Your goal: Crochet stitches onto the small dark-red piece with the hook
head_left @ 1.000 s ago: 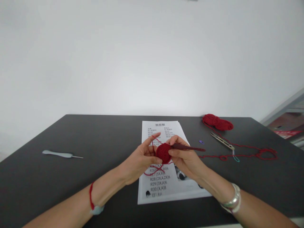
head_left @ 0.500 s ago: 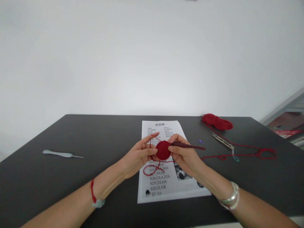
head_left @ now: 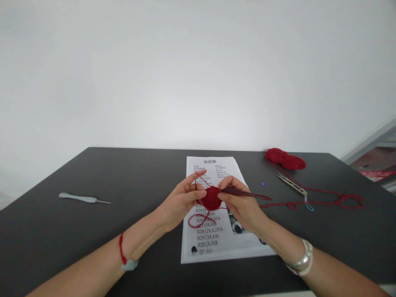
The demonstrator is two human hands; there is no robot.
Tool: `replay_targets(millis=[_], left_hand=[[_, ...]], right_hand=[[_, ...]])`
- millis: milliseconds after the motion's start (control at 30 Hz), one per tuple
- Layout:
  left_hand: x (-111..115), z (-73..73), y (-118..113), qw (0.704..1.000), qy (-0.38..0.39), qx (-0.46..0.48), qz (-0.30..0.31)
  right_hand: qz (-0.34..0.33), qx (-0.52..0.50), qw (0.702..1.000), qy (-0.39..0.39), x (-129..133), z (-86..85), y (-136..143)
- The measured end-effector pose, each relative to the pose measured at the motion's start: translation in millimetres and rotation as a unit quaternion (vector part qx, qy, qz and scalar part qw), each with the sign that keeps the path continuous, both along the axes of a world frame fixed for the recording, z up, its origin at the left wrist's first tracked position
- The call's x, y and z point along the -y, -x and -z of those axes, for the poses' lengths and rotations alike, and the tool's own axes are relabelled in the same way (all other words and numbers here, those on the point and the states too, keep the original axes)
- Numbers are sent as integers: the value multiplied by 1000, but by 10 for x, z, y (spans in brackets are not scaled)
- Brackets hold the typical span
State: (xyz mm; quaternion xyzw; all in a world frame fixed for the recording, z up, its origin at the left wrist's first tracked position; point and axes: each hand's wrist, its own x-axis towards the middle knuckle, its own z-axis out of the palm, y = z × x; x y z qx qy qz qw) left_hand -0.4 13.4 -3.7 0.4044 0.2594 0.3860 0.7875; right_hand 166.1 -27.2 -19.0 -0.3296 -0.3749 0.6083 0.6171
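Between my two hands is a small round red crochet piece (head_left: 211, 198), held above the printed sheet. My left hand (head_left: 182, 197) pinches its left edge between thumb and fingers, with the index finger raised and red yarn (head_left: 202, 178) running over it. My right hand (head_left: 239, 200) grips a dark red crochet hook (head_left: 247, 192), whose handle points right; its tip is at the top right edge of the piece and cannot be made out. The right thumb also touches that edge. A loose yarn tail hangs in a loop below the piece.
Under my hands lies the printed pattern sheet (head_left: 198, 247) on the dark table (head_left: 148, 173). A grey-handled hook (head_left: 78, 198) lies left. At right are a red yarn skein (head_left: 285, 159), thread snips (head_left: 291, 184) with a teal cord, a purple stitch marker (head_left: 264, 185) and trailing yarn.
The hook's handle end has tilted slightly downward in my right hand. Both hands keep their hold on the crochet piece. The whole view has shifted slightly.
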Motion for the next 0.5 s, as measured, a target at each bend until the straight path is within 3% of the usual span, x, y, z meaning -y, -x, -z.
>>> replay_targets(millis=[267, 500], left_hand=[[61, -50, -38, 998, -18, -47, -38], [74, -59, -35, 997, -24, -66, -25]], right_hand=[[7, 127, 989, -78, 5, 116, -16], [6, 100, 992, -75, 1, 117, -3]])
